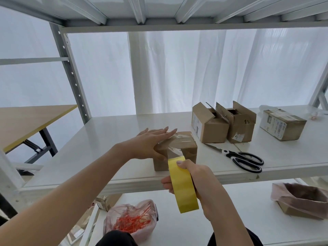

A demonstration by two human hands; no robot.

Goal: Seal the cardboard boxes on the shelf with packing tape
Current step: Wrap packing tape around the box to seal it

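A small cardboard box stands near the front edge of the white shelf, with clear tape across its top and down its front face. My left hand lies flat on the box's left top, fingers straight, pressing the tape. My right hand grips a yellow roll of packing tape just below and in front of the box. A strip of tape runs from the roll up to the box.
Black-handled scissors lie to the right of the box. Two open cardboard boxes and a closed one stand further right. On the lower shelf are a bag of orange ties and a lined box. A wooden table stands left.
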